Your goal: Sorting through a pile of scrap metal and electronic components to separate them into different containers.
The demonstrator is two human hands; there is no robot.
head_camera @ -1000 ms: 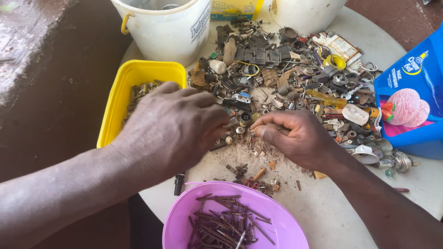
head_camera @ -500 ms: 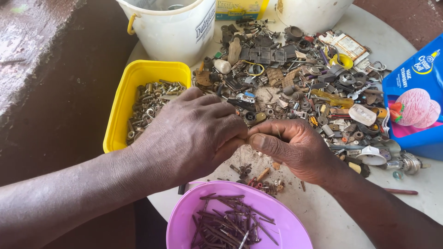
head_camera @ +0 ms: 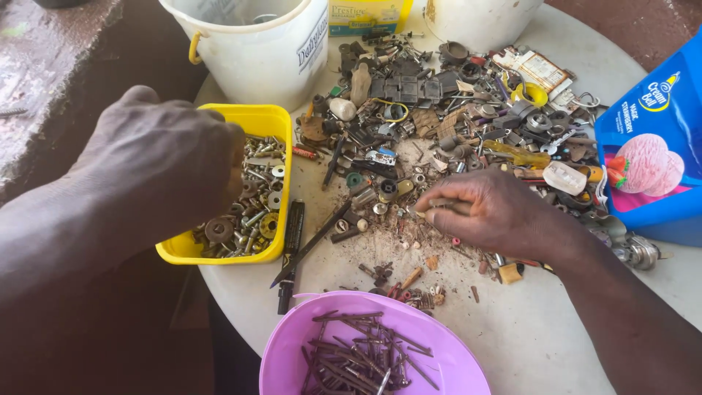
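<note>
The left hand (head_camera: 164, 164) hovers at the left of the frame over the yellow tub (head_camera: 281, 121), its fingers curled downward above the nuts, washers and bolts (head_camera: 252, 216) heaped inside; whether they pinch anything cannot be told, since the back of the hand hides the tips. The right hand (head_camera: 497, 212) rests right of centre on the round white counter (head_camera: 526, 336), at the lower edge of the heap of mixed scrap hardware (head_camera: 431, 124), with thumb and forefinger closed narrowly on a small pale piece (head_camera: 422, 214) just clear of the pile. A dark pen-like tool (head_camera: 291, 252) lies on the counter just beside the yellow tub, and a dark rod crosses it at a slant. At the bottom centre a purple bowl (head_camera: 292, 351) holds rusty nails (head_camera: 365, 355). A white bucket (head_camera: 263, 51) with a yellow handle stands at the upper left, touching the tub's far rim. A blue ice-cream tub (head_camera: 643, 132) sits at the right edge, near the pile.
</note>
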